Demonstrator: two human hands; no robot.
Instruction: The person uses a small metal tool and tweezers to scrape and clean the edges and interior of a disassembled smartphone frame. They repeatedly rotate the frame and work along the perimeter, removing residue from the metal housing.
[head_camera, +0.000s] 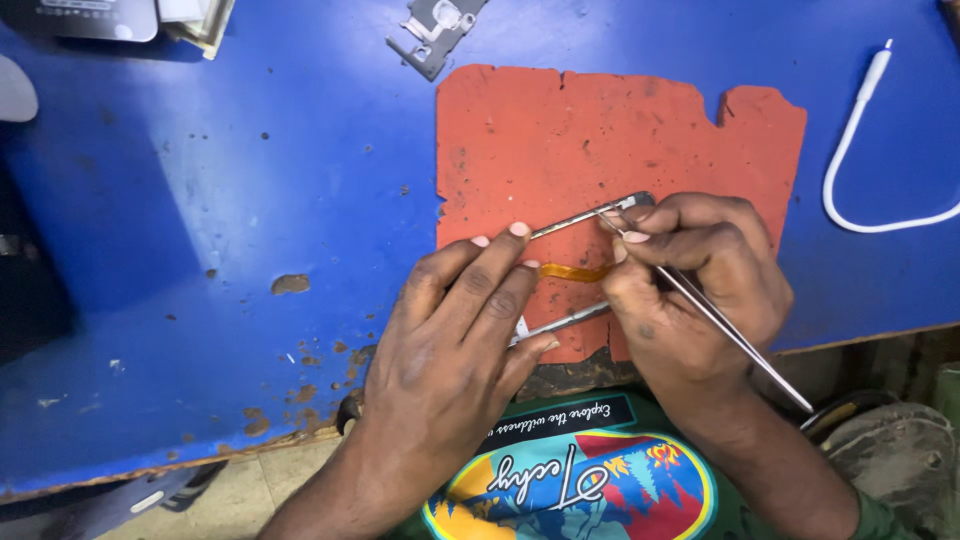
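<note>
**Materials and surface finishes at the workbench**

Blue-painted wooden table top: matt coat, chipped and pitted, with bare brown wood showing at the worn patches and along the front edge. Orange-red rubbery work mat: matt, scuffed, ragged at its edges. Slim silver metal frame under both hands: smooth, lightly shiny. Thin amber flex strip: glossy, film-like. Long steel tweezers in the right hand: brushed, bright metal. Grey metal bracket: dull, stamped sheet. White plastic-sheathed cable: smooth, satin. Green printed cloth shirt: soft, matt.
</note>
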